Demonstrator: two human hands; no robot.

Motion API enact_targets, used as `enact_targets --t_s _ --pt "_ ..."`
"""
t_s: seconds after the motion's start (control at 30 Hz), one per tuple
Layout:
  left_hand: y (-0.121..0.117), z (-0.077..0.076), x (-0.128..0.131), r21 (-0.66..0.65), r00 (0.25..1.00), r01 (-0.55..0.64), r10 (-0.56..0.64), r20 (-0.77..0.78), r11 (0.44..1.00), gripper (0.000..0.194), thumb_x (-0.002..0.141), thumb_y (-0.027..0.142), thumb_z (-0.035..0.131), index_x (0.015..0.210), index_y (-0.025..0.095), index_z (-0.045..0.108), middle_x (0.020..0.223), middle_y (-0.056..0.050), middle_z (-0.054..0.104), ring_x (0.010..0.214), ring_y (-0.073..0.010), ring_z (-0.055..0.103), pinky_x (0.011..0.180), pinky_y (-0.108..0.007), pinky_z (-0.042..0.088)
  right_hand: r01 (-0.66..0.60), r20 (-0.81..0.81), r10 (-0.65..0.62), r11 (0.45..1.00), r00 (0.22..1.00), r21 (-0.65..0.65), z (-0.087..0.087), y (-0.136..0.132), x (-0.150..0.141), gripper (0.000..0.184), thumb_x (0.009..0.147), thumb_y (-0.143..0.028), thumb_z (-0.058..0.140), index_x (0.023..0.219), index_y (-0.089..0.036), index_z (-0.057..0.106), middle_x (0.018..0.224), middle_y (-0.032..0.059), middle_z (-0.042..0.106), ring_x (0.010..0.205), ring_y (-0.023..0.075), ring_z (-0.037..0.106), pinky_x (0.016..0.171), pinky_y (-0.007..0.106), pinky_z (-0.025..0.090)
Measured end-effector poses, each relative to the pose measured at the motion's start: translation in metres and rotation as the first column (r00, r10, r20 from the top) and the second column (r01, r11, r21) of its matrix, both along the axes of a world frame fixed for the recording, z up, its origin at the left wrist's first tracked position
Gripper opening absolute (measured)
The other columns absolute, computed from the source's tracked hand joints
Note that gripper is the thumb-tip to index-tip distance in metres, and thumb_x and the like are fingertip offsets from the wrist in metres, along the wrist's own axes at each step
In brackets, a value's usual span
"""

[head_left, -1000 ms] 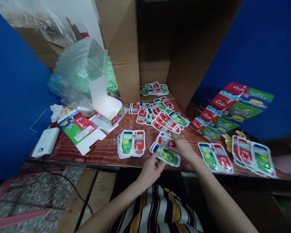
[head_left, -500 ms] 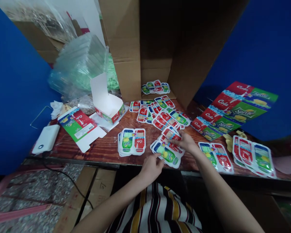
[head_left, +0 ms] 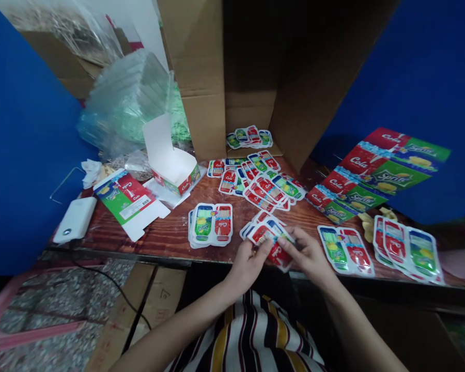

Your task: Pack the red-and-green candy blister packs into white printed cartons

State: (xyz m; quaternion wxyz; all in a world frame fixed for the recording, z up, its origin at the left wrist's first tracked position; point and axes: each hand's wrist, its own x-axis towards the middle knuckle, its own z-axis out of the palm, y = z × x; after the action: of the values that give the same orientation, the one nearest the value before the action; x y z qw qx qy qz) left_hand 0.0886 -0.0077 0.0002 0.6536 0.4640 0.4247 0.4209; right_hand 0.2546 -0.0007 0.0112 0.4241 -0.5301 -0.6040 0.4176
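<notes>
Near the table's front edge, my left hand (head_left: 249, 261) and my right hand (head_left: 309, 257) both grip a Cola-and-Sprite double packet (head_left: 278, 255). My left fingers pinch its left side and my right thumb lies across its face; whether it is one packet or several I cannot tell. Right behind it lie more double packets (head_left: 262, 216), partly covered by what I hold. To the left rests a small stack of the same packets (head_left: 212, 224). On the right, beyond my right hand, lie a double packet (head_left: 345, 250) and another stack (head_left: 407, 248).
Loose packets (head_left: 263, 189) are heaped mid-table before an upright cardboard carton (head_left: 203, 77). An opened small box (head_left: 174, 168), a flattened box (head_left: 129, 201) and a white power bank (head_left: 75, 219) sit left. Stacked printed boxes (head_left: 366, 178) stand right. Plastic bags (head_left: 127, 103) fill the back left.
My hands have gone from reaching onto the front pile to gripping a packet together, lifted toward me. My right hand has moved down and nearer my left. The packet now shows its Cola side near me.
</notes>
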Motion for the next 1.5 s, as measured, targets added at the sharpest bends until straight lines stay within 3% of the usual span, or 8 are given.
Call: enact_targets --t_s 0.13,0.27,0.47,0.57,0.73,0.93,1.17,1.5 --pt "0.0 -0.005 0.001 -0.013 0.996 -0.085 0.086 0.038 0.996 0.038 0.085 0.045 0.06 0.108 0.015 0.062 0.101 -0.007 0.069 0.092 -0.0197 0.064 0.085 -0.032 0.051 0.073 0.148 -0.103 0.978 0.984 0.197 -0.008 -0.011 -0.014 0.029 0.089 -0.038 0.057 0.114 -0.025 0.048 0.099 0.0063 0.059 0.092 0.0217 0.06 0.079 0.036 0.05" --pt "-0.001 -0.012 0.0 -0.073 0.993 -0.095 0.1 0.061 0.993 0.04 0.088 0.049 0.054 0.111 0.016 0.06 0.1 -0.006 0.067 0.089 -0.0189 0.064 0.083 -0.033 0.052 0.005 0.524 -0.266 0.894 0.809 0.448 -0.012 -0.012 -0.016 0.03 0.085 -0.039 0.062 0.11 -0.022 0.058 0.108 0.012 0.054 0.102 0.0283 0.051 0.087 0.046 0.043" --pt "-0.009 -0.005 -0.007 -0.087 0.961 0.005 0.02 0.275 0.996 0.058 0.079 0.043 0.068 0.129 0.022 0.047 0.123 -0.009 0.06 0.107 -0.0212 0.061 0.086 -0.031 0.053 -0.119 0.276 0.074 0.982 0.958 0.148 -0.007 -0.022 -0.011 0.019 0.088 -0.037 0.059 0.088 -0.021 0.051 0.084 0.0031 0.056 0.078 0.0171 0.054 0.072 0.031 0.046" --pt "-0.012 -0.006 -0.012 -0.16 0.928 0.089 -0.023 0.373 0.983 0.085 0.07 0.041 0.077 0.139 0.027 0.029 0.116 -0.008 0.062 0.076 -0.016 0.068 0.063 -0.028 0.056 -0.192 0.023 0.195 0.977 0.981 -0.092 0.001 -0.023 0.001 0.023 0.084 -0.039 0.063 0.086 -0.02 0.05 0.081 0.0009 0.058 0.074 0.0145 0.056 0.068 0.028 0.047" --pt "-0.006 -0.013 -0.011 -0.274 0.99 0.003 0.036 0.137 0.962 0.043 0.07 0.042 0.074 0.095 0.012 0.055 0.062 0.002 0.061 0.037 -0.0068 0.05 0.035 -0.018 0.041 -0.024 -0.139 -0.02 0.951 0.99 -0.309 -0.006 0.003 0.026 0.043 0.073 -0.049 0.072 0.082 -0.023 0.04 0.07 -0.0028 0.057 0.055 0.0123 0.052 0.051 0.025 0.043" --pt "0.009 -0.024 -0.001 -0.313 0.988 -0.135 0.104 -0.114 0.94 0.024 0.08 0.037 0.059 0.086 0.016 0.048 0.053 0.004 0.056 0.036 -0.0076 0.049 0.032 -0.015 0.038 0.138 0.404 -0.151 0.989 0.902 0.062 -0.049 0.05 0.038 0.039 0.076 -0.056 0.063 0.076 -0.022 0.044 0.069 -0.0011 0.052 0.059 0.0147 0.048 0.057 0.028 0.037" --pt "0.01 -0.05 0.002 -0.157 0.945 -0.209 0.158 -0.288 0.965 0.04 0.079 0.049 0.061 0.096 0.021 0.038 0.057 0.008 0.052 0.038 -0.0111 0.054 0.031 -0.018 0.04 0.06 0.638 -0.223 0.962 0.737 0.267 -0.048 0.056 0.034 0.037 0.08 -0.057 0.058 0.08 -0.021 0.048 0.084 0.0062 0.055 0.082 0.0236 0.054 0.072 0.034 0.043" --pt "0.009 -0.042 0.008 -0.271 0.958 -0.271 0.232 -0.168 0.924 0.053 0.074 0.048 0.07 0.096 0.023 0.029 0.054 0.011 0.051 0.037 -0.0119 0.054 0.033 -0.019 0.042 -0.02 0.754 -0.088 0.991 0.651 0.133 -0.058 0.06 0.029 0.057 0.079 -0.052 0.062 0.119 -0.013 0.052 0.112 0.0166 0.061 0.104 0.0306 0.059 0.089 0.041 0.045"
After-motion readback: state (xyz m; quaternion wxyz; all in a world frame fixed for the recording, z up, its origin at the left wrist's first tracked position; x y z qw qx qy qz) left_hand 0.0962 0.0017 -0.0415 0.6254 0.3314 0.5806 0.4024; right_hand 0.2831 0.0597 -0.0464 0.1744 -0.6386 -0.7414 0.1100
